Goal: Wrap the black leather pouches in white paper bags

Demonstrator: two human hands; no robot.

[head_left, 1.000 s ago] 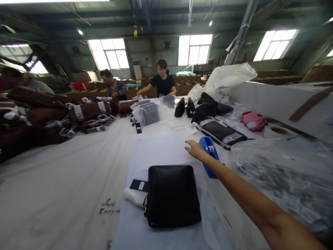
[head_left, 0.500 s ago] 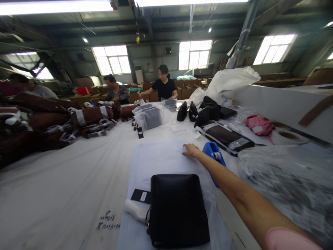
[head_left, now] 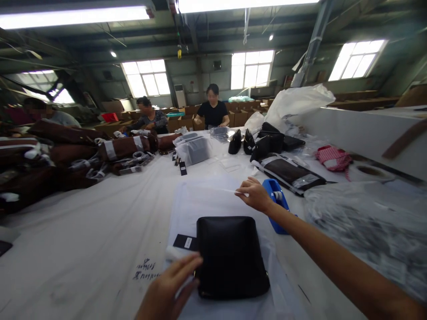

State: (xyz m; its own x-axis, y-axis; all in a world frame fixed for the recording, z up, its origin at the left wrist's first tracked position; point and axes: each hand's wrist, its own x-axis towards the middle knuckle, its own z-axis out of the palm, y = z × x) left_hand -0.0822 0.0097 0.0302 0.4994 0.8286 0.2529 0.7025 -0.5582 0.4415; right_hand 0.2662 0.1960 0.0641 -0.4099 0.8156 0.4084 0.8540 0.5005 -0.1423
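A black leather bag (head_left: 231, 256) lies flat on a clear plastic sheet (head_left: 207, 202) spread over the white table. My right hand (head_left: 254, 194) reaches past the bag and pinches the far edge of the sheet, lifting it slightly. My left hand (head_left: 167, 291) comes in from the bottom, fingers stretched out, close to the bag's left side and a small white object there. A black tag (head_left: 186, 242) lies beside the bag. A blue tape dispenser (head_left: 276, 202) stands just right of my right hand.
Brown wrapped bags (head_left: 110, 151) are piled at the left. Black bags (head_left: 263, 142), a packed brown item (head_left: 290, 174) and a red checked cloth (head_left: 332, 156) lie at the right. Crumpled plastic (head_left: 360, 222) lies near right. Two people (head_left: 213, 109) work at the table's far end.
My right hand has closed on the sheet's far edge and raised it. My left hand has come into view at the bottom beside the bag.
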